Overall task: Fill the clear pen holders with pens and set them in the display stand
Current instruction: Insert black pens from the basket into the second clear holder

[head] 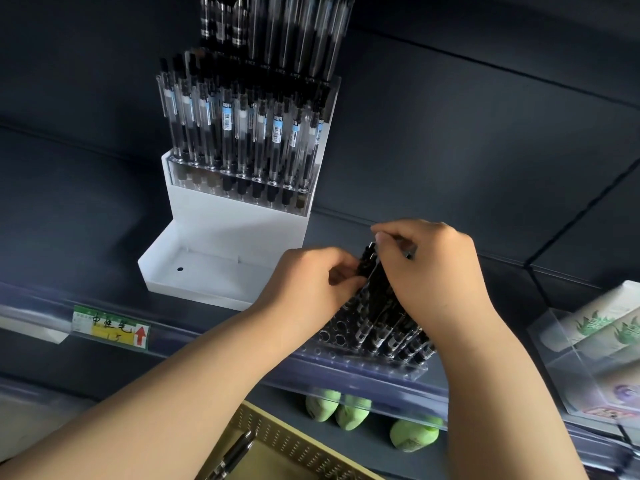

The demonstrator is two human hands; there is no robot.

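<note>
Leaning in over the shelf edge, the person works both hands above a clear pen holder (346, 344) that rests at the front of the shelf, just right of the white display stand (221, 220). The left hand (311, 282) pinches the tops of the black pens (384, 306) standing in it, seemingly to keep the bunch together, while the right hand (436, 271) curls over the same tops from the other side, fingertips closed on a pen (which one I cannot tell, the tops are crowded). The holder's right rows are packed; several round holes on its left side show bare, so I judge the filling only partly done. It is probably kept out here because the open shelf gives room to work. In the stand, the upper tiers already carry filled holders (242, 181), and the low front tray (207, 271) holds nothing, the likely home for this one. A yellow perforated basket (277, 441) below has loose pens in it.
</note>
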